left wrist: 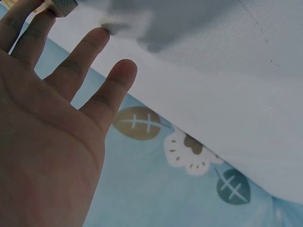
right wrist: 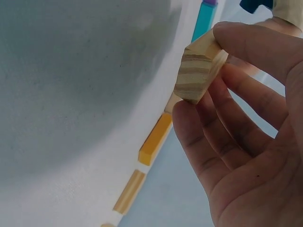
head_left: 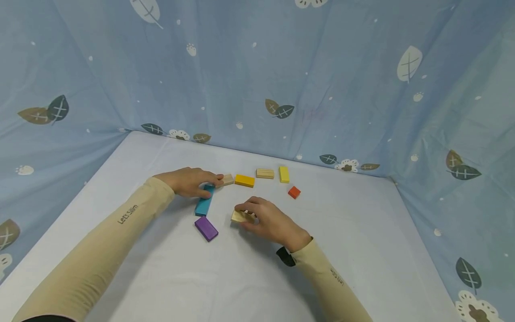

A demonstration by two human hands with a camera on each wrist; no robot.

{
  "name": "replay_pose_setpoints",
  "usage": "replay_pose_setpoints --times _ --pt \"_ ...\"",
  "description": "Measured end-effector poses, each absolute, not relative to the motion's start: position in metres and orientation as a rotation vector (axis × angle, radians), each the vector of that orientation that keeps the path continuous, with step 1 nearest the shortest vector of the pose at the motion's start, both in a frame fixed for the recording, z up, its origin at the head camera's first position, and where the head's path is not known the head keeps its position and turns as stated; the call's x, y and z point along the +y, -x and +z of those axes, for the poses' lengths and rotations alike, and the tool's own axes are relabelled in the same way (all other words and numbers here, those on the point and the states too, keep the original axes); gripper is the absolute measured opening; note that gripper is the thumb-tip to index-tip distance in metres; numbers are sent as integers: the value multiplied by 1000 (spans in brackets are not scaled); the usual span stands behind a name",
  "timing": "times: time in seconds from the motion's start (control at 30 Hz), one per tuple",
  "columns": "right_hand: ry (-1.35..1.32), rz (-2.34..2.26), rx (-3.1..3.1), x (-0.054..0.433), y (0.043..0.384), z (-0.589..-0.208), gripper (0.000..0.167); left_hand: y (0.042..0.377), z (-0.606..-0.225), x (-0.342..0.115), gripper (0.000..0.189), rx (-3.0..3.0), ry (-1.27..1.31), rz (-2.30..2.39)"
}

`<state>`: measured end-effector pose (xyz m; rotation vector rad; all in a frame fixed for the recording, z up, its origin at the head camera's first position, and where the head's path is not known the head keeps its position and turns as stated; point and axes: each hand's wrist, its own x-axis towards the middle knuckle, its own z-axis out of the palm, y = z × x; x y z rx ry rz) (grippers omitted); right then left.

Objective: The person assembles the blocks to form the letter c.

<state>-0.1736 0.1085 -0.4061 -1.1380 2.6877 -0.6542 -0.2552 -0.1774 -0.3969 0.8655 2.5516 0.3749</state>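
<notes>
My left hand (head_left: 188,181) reaches over the upper end of a blue block (head_left: 204,205), the thumb at that block. Its extended fingertips touch a plain wooden block (head_left: 227,180) behind it; in the left wrist view the fingers look fairly straight, with a corner of wood (left wrist: 64,6) at their tips. Between thumb and fingers, my right hand (head_left: 274,224) pinches another plain wooden block (head_left: 240,217), its grained end (right wrist: 193,75) showing in the right wrist view. Just below the blue block lies a purple block (head_left: 206,228), set at an angle.
To the right of the plain block follow an orange block (head_left: 244,180), a striped wooden block (head_left: 265,173) and a yellow block (head_left: 284,174). A small red block (head_left: 294,192) lies nearer. Leaf-patterned blue cloth (head_left: 241,80) hangs behind the white table (head_left: 346,223).
</notes>
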Motion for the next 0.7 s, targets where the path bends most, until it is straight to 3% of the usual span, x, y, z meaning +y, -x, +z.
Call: replay_pose_setpoints --times 0.7 --pt "1185 -585 2638 96 166 -416 39 256 -397 -180 51 2553 -904 410"
